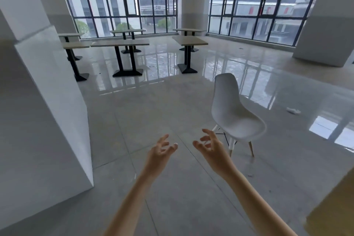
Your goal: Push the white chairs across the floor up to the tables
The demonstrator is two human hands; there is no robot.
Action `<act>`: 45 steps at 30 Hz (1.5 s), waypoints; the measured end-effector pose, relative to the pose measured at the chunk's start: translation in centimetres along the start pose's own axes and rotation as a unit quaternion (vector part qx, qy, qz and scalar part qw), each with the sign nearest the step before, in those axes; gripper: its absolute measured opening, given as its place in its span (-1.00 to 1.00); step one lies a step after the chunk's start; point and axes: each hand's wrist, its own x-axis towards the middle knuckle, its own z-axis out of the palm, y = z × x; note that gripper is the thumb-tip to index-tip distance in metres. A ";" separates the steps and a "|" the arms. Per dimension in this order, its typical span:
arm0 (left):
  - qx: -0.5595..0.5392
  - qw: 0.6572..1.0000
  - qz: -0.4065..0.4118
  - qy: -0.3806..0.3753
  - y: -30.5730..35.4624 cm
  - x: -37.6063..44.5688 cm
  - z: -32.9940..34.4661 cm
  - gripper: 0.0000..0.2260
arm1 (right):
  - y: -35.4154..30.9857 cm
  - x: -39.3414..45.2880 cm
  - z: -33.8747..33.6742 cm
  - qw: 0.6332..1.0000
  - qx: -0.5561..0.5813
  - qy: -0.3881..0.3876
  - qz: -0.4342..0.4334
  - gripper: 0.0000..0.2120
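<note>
One white shell chair [232,110] on pale wooden legs stands alone on the glossy tiled floor, right of centre, its back toward the tables. My left hand [160,151] and my right hand [209,146] are both raised in front of me, palms facing each other, fingers spread, holding nothing. My right hand is just left of the chair's front leg, not touching it. Several light-topped tables on black pedestal legs stand beyond: the nearest ones are a long table [120,42] and a square table [189,40].
A large white pillar [44,101] rises close on my left and another pillar [329,25] stands at the far right. Tall windows line the far wall. A crumpled white scrap [293,110] lies on the floor to the right. A yellowish surface [333,207] shows at the bottom right.
</note>
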 end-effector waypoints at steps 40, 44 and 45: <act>0.055 0.958 0.075 -0.272 4.2 104.0 6.8 -0.61 | 11.9 96.1 10.0 0.960 -0.003 0.212 0.185 -0.56; 0.074 0.944 0.069 -0.314 5.3 111.4 10.9 -0.61 | 13.5 101.6 7.2 0.945 -0.005 0.255 0.205 -0.57; 0.077 0.939 0.069 -0.329 5.4 113.3 12.1 -0.61 | 14.2 102.9 6.5 0.941 -0.008 0.263 0.213 -0.57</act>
